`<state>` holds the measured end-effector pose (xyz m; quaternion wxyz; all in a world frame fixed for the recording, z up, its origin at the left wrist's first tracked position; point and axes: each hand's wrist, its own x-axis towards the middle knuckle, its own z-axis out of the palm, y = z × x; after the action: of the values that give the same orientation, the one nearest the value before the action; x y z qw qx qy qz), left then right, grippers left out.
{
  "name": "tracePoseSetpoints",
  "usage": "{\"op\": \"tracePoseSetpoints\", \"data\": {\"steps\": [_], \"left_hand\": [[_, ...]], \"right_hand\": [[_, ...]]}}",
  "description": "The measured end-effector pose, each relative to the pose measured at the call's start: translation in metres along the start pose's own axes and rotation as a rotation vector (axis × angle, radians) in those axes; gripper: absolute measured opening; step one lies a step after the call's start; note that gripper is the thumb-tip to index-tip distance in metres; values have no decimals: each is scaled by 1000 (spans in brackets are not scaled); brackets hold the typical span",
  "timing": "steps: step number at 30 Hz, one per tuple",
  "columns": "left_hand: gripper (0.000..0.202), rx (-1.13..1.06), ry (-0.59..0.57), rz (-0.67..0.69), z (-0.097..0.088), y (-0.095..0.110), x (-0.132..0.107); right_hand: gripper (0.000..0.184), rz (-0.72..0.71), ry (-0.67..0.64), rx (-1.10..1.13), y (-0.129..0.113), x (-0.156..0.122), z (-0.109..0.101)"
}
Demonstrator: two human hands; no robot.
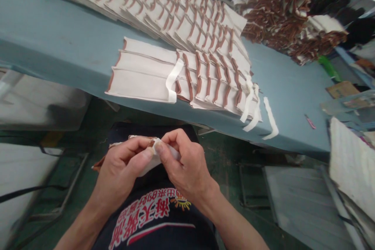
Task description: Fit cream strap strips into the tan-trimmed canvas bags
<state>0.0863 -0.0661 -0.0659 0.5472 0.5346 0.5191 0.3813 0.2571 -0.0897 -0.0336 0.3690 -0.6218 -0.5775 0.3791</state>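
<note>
Over my lap, both hands work at a cream fabric piece [148,166] with brown edging. My left hand [121,164] is closed around it, thumb and fingers pinching its edge. Right beside it, my right hand [184,160] pinches the same edge, its fingertips almost touching the left thumb. Something white sits between the fingertips, but I cannot tell whether it is a strip or part of the piece. Part of the brown edging shows past the left hand, and most of the piece is hidden by the hands.
Ahead, a blue-covered table [58,47] bears overlapping rows of cream panels [140,74] with brown edges. White strips [175,80] lie on them, and another strip [270,119] hangs near the table edge. A brown-and-cream fabric pile [278,11] stands at the back right.
</note>
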Motion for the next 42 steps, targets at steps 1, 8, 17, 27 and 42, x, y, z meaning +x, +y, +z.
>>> {"op": "tracePoseSetpoints", "data": {"steps": [1,8,17,27,42], "left_hand": [[30,2,-21,-1,1,4,0],[23,124,49,40,16,24,1],[18,212,108,128,28,24,1],[21,360,131,311,33,13,-6],[27,176,-266,224,-11,41,13]], "right_hand": [[25,-5,4,0,1,0,0],[24,-11,59,23,19,0,5],[29,130,21,267,24,0,1],[25,338,-178,525,34,6,8],[25,-254,-85,207,17,22,-41]]}}
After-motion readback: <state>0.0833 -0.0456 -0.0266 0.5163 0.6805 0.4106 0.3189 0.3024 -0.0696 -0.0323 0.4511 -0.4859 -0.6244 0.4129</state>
